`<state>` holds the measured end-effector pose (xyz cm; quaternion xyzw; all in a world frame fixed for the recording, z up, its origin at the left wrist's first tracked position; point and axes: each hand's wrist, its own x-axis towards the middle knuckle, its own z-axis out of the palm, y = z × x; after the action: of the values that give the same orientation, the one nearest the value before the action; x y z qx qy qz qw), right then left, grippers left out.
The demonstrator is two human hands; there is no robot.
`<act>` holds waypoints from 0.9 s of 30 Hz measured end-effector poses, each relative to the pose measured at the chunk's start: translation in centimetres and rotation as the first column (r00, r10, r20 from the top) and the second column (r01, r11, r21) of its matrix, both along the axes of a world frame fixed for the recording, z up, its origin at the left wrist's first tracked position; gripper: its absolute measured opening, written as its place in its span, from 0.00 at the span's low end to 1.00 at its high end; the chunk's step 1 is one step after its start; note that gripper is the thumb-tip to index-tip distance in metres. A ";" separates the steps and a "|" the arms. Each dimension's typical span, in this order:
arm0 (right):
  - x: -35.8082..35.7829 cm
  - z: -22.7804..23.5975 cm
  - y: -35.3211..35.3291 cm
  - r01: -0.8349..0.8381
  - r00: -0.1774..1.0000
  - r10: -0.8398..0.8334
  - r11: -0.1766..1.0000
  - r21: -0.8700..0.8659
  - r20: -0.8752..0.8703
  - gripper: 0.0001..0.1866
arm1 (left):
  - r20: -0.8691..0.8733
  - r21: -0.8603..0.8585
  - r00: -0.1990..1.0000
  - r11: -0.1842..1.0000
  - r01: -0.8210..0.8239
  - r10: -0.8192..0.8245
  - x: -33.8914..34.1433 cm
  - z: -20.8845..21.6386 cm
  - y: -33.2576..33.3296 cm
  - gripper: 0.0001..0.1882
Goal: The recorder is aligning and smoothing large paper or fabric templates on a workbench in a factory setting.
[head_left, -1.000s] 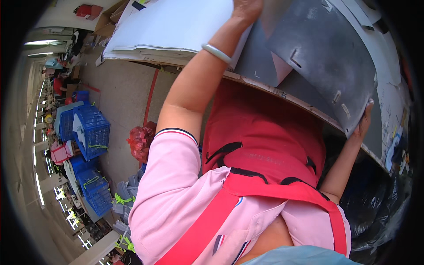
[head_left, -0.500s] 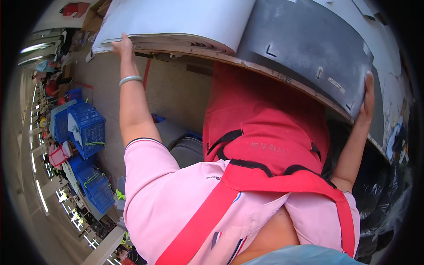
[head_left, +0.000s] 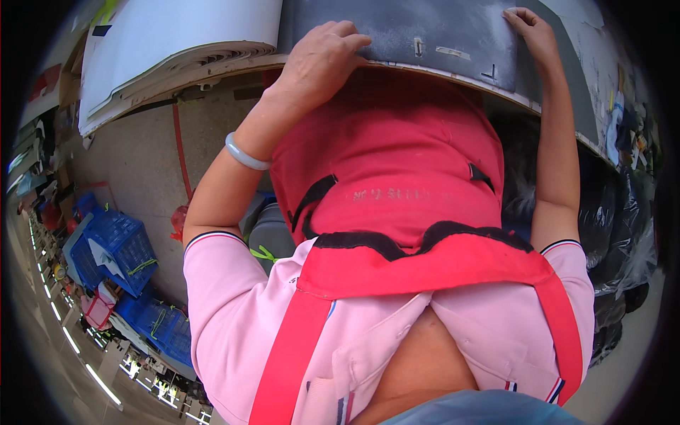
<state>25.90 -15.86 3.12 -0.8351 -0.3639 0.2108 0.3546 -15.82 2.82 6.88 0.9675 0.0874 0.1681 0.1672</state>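
Observation:
My left hand (head_left: 322, 60) is over the lower left part of a dark grey sheet (head_left: 446, 28), near the table's front edge. Its fingers are bent together, and whatever is between them is hidden. At the sheet's right edge, thumb and forefinger of my right hand (head_left: 533, 34) come together in a pinch; what they hold is too small to make out. The grey sheet has whitish smears and small angled cutouts. Left of it, a thick stack of white sheets (head_left: 184, 32) lies folded over, its layered edges facing me.
The worn table edge (head_left: 496, 94) runs just beyond my red apron (head_left: 397, 163). Blue crates (head_left: 117, 248) stand on the floor at left, with a grey rounded object (head_left: 271, 230) nearer me. Black plastic bags (head_left: 609, 219) are piled at right.
My left hand has left the white stack's edge and moved right to the grey sheet. My right hand has slid up along the sheet's right edge. The view has shifted right.

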 end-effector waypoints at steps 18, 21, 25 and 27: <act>-3.3 1.7 1.5 0.104 0.995 -0.104 0.992 0.077 -0.005 0.06 | -0.011 -0.027 0.998 0.998 -0.062 0.062 -0.2 -1.0 1.1 0.12; -3.3 1.6 1.7 0.085 0.996 -0.086 0.993 0.078 0.002 0.07 | -0.004 -0.020 0.997 0.997 -0.077 0.077 -0.3 -1.2 1.0 0.12; -2.9 1.0 1.7 0.069 0.997 -0.074 0.991 0.115 0.032 0.07 | 0.017 -0.005 0.997 0.997 -0.075 0.075 -0.2 -1.3 0.9 0.11; -2.7 1.2 1.5 0.063 0.998 -0.065 0.990 0.129 0.012 0.08 | 0.020 0.016 0.997 0.997 -0.077 0.077 0.0 -1.4 0.8 0.11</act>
<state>23.17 -14.41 4.33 -0.8236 -0.3525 0.1686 0.4110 -15.81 3.59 5.46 0.9631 0.1215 0.1846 0.1533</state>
